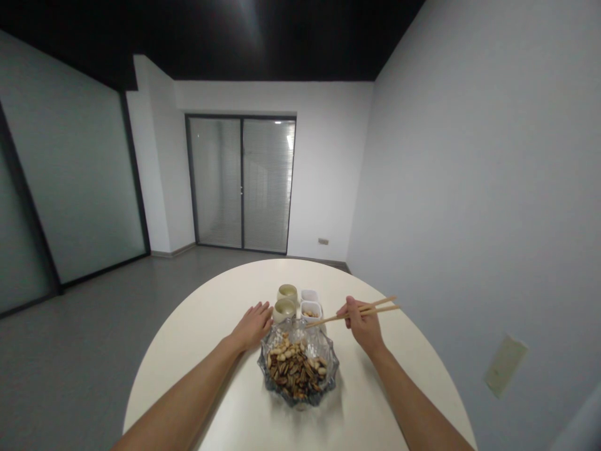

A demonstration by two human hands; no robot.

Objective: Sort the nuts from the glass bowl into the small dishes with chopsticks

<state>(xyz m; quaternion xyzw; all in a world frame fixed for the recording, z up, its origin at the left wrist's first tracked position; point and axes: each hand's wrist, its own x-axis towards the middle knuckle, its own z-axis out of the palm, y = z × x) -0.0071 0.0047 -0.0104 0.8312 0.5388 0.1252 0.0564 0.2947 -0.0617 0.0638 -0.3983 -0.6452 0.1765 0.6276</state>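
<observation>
My right hand (360, 322) grips a pair of wooden chopsticks (382, 305), their tips pointing left over the far rim of a glass bowl (332, 369). Whether the tips hold anything is too small to tell. Mixed nuts (295, 369), some pale like peanuts and others dark and striped, fill much of the bowl. Flat on the table beside the bowl's left rim lies my left hand (253, 324), fingers stretched out and holding nothing. Behind the bowl stand two greenish cups (287, 293) and two small white dishes (310, 294); the nearer dish contains a few pale nuts (310, 313).
Everything stands on a round cream table (197, 326). A white wall (469, 188) with a wall plate (506, 365) runs close along the right. Glass doors (241, 181) are at the far end, and frosted panels (75, 175) line the left.
</observation>
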